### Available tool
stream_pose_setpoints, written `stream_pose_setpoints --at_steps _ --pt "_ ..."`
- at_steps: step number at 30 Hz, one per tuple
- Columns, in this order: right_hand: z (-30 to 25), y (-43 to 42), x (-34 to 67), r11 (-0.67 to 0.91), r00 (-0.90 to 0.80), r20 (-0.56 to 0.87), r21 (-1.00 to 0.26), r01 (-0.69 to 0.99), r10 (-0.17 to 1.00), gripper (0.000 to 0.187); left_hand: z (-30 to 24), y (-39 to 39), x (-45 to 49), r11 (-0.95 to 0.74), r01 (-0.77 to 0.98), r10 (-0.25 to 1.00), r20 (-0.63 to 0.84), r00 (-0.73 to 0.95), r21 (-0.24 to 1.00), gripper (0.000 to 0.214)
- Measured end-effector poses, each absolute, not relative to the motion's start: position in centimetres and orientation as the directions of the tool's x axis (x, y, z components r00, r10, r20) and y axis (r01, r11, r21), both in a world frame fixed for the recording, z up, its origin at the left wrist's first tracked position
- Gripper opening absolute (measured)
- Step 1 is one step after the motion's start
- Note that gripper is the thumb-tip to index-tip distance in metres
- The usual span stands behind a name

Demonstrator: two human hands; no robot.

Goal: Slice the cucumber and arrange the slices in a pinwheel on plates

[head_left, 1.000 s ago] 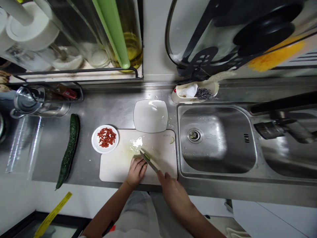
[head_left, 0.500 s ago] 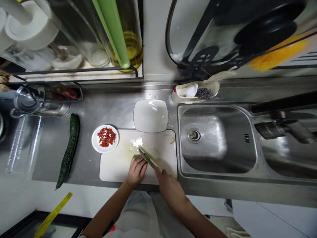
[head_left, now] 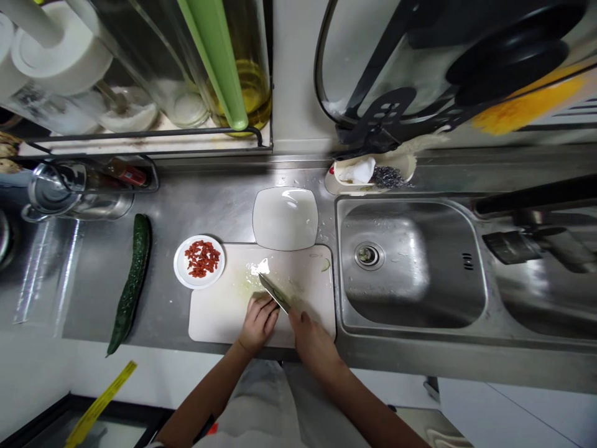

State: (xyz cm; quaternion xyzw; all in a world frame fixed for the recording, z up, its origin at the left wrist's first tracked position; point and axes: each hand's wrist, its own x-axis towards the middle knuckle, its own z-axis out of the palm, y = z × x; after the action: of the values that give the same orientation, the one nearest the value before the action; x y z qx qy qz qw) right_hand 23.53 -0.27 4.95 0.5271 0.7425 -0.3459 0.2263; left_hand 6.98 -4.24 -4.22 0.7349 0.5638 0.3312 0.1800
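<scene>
A white cutting board (head_left: 219, 311) lies on the steel counter in front of me. My left hand (head_left: 259, 323) rests on the board with its fingers curled over a small green piece that is mostly hidden. My right hand (head_left: 311, 339) grips the handle of a knife (head_left: 276, 294), whose blade slants up and left, right beside my left fingertips. A green slice clings to the blade. A pale wet patch (head_left: 258, 268) shines on the board past the knife tip, and a small green slice (head_left: 325, 264) lies near the board's right edge.
A small white dish of red berries (head_left: 199, 261) sits left of the board, a whole cucumber (head_left: 130, 283) farther left. A square white plate (head_left: 285, 218) stands behind the board. The sink (head_left: 410, 264) lies to the right, a sponge tray (head_left: 368, 174) behind it, and jars on the rack at back left.
My right hand and the knife have shifted left and slightly away from me, closer to my left fingers. My left hand has stayed in place on the board.
</scene>
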Motion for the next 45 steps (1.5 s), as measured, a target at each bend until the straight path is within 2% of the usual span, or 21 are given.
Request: stream_pose_setpoints --at_steps 6,9,17,35,45 --pt "4.9 -0.1 24.2 0.164 -0.342 -0.705 -0.31 0.936 0.621 0.04 -4.0 -4.1 7.0 -0.312 0.7 0.944 0.291 0.154 0.642 0.032" --pt "5.9 -0.5 25.0 0.159 -0.319 -0.699 -0.286 0.945 0.639 0.045 -3.9 -4.1 7.0 -0.311 0.696 0.943 0.299 0.143 0.648 0.033" --pt "9.0 -2.8 27.1 0.191 -0.306 -0.76 -0.24 0.952 0.574 0.048 -3.5 -3.9 7.1 -0.319 0.706 0.939 0.312 0.144 0.632 0.027" --pt "10.2 -3.4 27.6 0.143 -0.258 -0.808 -0.215 0.966 0.53 0.056 -3.3 -3.8 7.1 -0.318 0.7 0.942 0.299 0.155 0.64 0.029" --pt "11.0 -2.4 27.1 0.117 -0.247 -0.824 -0.218 0.969 0.51 0.052 -3.3 -3.8 7.1 -0.311 0.693 0.944 0.299 0.142 0.65 0.029"
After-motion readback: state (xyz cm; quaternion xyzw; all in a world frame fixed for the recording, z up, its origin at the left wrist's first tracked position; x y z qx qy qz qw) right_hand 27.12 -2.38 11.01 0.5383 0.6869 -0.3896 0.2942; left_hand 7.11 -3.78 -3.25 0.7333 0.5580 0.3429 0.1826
